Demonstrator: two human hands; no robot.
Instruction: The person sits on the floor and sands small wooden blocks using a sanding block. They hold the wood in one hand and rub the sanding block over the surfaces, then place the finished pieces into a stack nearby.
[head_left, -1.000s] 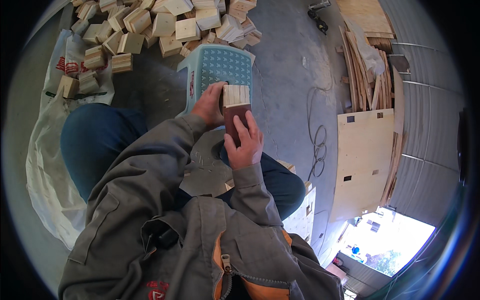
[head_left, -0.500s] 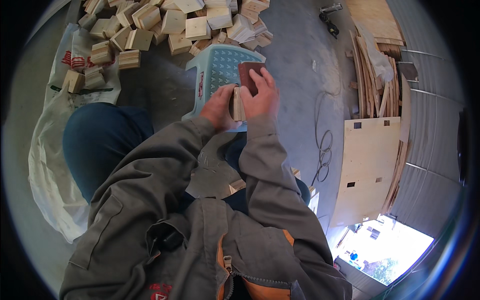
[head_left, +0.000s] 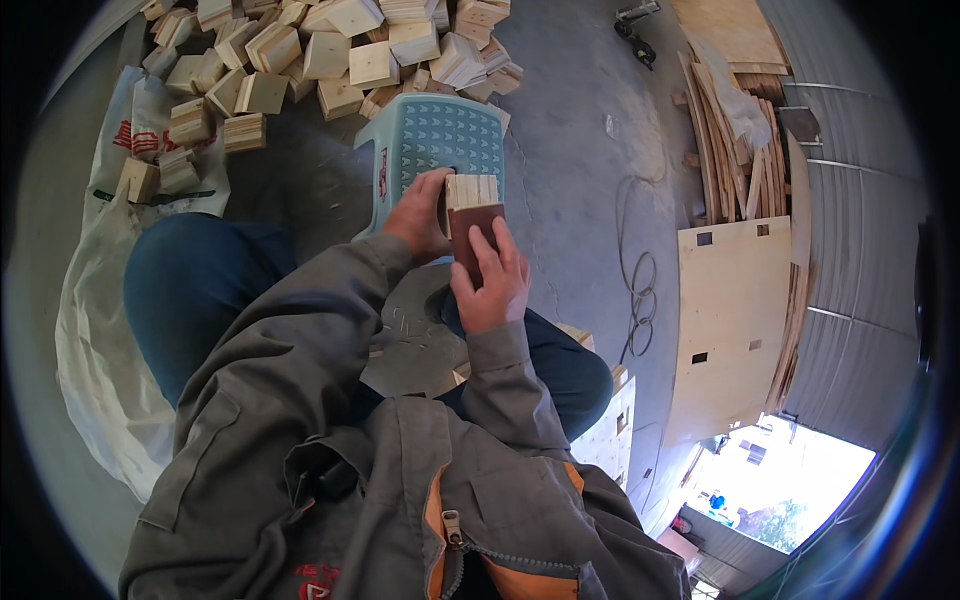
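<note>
My left hand (head_left: 420,217) is closed around the left side of a plywood block (head_left: 472,188), whose striped layered edge faces up. In my right hand (head_left: 493,288) is a flat reddish-brown sanding block (head_left: 473,222), which lies against the near part of the plywood block. My right fingers are bent over its face. Both hands are over the near part of a light blue plastic stool (head_left: 428,135), between my knees. The underside of the plywood block is hidden, so I cannot tell whether it rests on the stool.
A heap of plywood blocks (head_left: 373,65) lies beyond the stool. Several more sit by a white woven sack (head_left: 95,300) on the left. To the right are a coiled cable (head_left: 642,290), leaning plywood sheets (head_left: 730,330) and wood strips (head_left: 725,150).
My right hand has drawn nearer to me with the sanding block, from beyond the plywood block to its near part. The plywood block has turned so its layered edge shows on top.
</note>
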